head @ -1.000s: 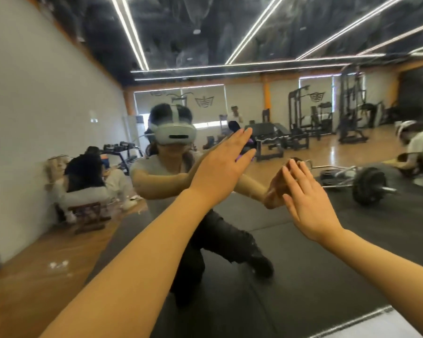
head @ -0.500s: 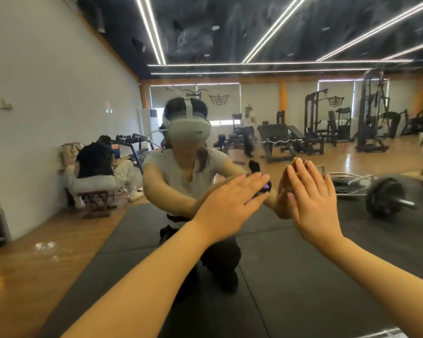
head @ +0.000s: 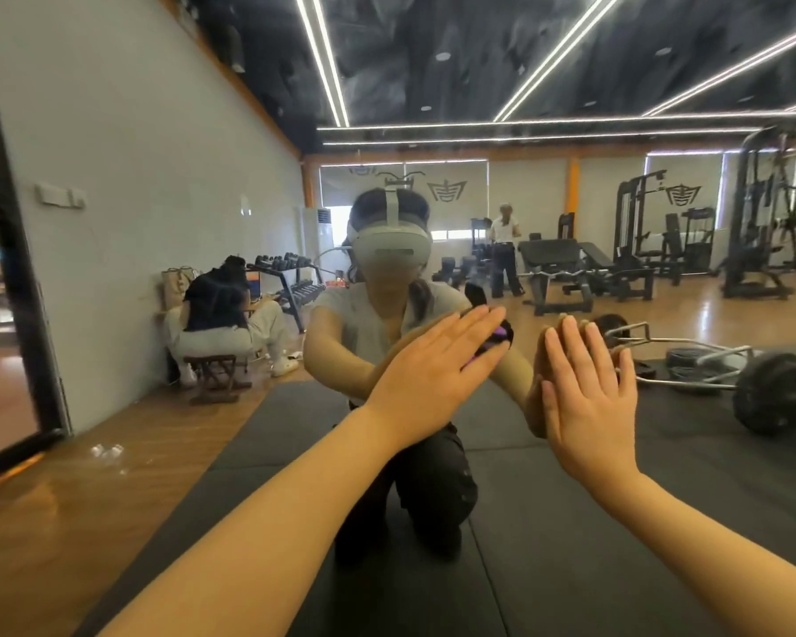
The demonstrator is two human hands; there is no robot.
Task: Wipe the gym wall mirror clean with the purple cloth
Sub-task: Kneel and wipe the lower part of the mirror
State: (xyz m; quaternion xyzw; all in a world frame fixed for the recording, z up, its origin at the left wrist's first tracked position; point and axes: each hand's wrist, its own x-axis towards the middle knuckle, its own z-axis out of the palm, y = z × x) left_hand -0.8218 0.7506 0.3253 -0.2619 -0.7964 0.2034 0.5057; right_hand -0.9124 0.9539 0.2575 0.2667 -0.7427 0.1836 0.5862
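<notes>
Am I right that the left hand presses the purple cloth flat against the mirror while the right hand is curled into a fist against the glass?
Not quite. The head view shows the right hand open, its fingers straight and flat against the mirror, not in a fist. The rest holds: the left hand presses the purple cloth against the glass with straight fingers.

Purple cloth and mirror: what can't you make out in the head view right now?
- purple cloth: mostly hidden under the flat left hand; only a sliver shows.
- mirror: smears too faint to judge; edges cut off by the frame.
- right hand: palm faces away, contact hidden.
</notes>
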